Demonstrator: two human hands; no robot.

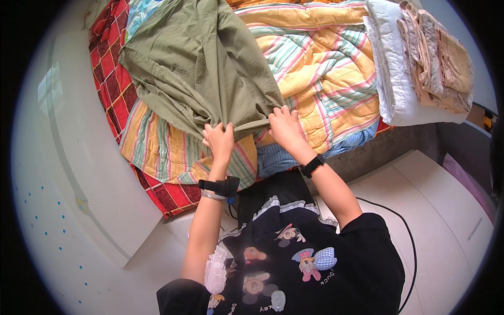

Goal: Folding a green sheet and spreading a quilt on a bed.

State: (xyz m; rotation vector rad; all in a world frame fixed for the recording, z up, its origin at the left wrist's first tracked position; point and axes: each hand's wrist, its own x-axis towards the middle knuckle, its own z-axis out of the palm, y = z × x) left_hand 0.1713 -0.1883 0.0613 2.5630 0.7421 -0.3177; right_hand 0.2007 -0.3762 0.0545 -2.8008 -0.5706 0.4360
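Note:
An olive-green cloth garment (pixel 189 68) lies spread over the bed, its upper part running out at the top of the view; its exact kind cannot be made out. My left hand (pixel 218 139) is closed, pinching the near edge where the cloth gathers into folds. A short way to the right, my right hand (pixel 285 126) grips the same hem at its corner. Between the two hands the hem is drawn into a narrow, fairly straight band. Beneath the garment is a rumpled yellow striped quilt (pixel 336 68).
A red checked blanket (pixel 113 79) covers the bed's left side. At the right stand a folded white quilt (pixel 386 68) and folded beige cloths (pixel 436 58). Blue striped fabric (pixel 352 143) shows along the near edge. A black cable (pixel 412 236) curves across the pale floor.

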